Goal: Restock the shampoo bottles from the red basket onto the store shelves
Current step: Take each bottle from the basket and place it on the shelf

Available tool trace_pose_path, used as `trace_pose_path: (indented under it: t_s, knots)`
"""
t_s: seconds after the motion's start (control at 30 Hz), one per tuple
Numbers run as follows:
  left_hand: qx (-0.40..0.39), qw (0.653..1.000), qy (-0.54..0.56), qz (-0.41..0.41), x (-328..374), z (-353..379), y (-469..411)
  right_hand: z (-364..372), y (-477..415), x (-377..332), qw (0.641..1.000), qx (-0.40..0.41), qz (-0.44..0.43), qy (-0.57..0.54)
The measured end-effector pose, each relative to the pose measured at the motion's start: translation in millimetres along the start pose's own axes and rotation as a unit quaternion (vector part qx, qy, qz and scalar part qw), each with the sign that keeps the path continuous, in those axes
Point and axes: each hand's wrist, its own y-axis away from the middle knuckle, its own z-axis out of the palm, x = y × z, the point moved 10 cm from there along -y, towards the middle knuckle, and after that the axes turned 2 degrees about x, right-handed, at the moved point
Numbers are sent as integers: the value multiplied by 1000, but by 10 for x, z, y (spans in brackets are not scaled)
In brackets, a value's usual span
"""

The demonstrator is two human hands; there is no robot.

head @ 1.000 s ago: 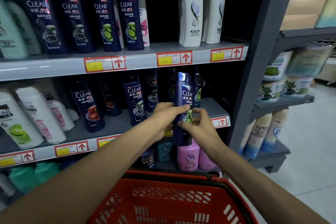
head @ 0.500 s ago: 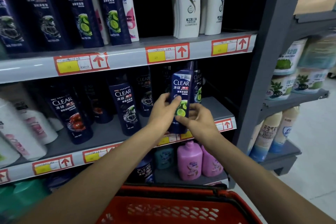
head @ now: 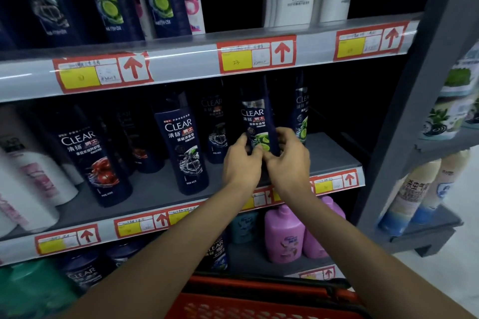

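You are in the placing step: one bottle is at the shelf and, as far as can be judged, not yet let go.

Going left to right across the grey metal middle shelf (head: 155,189): white bottles with pink labels (head: 39,184) stand at the far left, then a dark blue bottle with a red fruit picture (head: 90,160), then a dark blue bottle with a grey splash picture (head: 185,153).

Next comes your left hand (head: 242,163), arm stretched forward from the lower left, fingers curled around the left side of the tall dark blue plastic shampoo bottle with a green lime label (head: 256,124). The bottle stands upright over the shelf's right part, just in front of a matching lime bottle (head: 302,116). Its base is hidden behind your hands, so whether it rests on the shelf cannot be told.

Your right hand (head: 287,160) mirrors the left, arm reaching in from the lower right, fingers and thumb closed on the bottle's right side. The two hands touch at the thumbs.

The next move likely calls for settling the bottle flat, label forward, then opening both hands without knocking its neighbours.

The red plastic basket (head: 259,305) sits at the bottom edge below your arms; its contents are not visible.
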Motion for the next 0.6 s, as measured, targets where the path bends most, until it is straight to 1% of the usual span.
trace_pose_path:
  t_s: [0.13,0.23,0.4,0.47,0.6]
  knots:
    - [8,1000,-6,2,7,91,-88,-25,-65,61,999,31,4,26]
    - [31,999,-28,-3,-38,112,-145,8,-75,81,998,38,9,41]
    - [45,997,-61,-24,-61,107,-153,40,-42,128,997,52,33,55]
    - [41,996,-68,-36,-88,119,-156,33,-34,138,996,53,42,63]
    - [11,996,-47,-76,-173,100,-96,13,2,170,996,38,57,62]
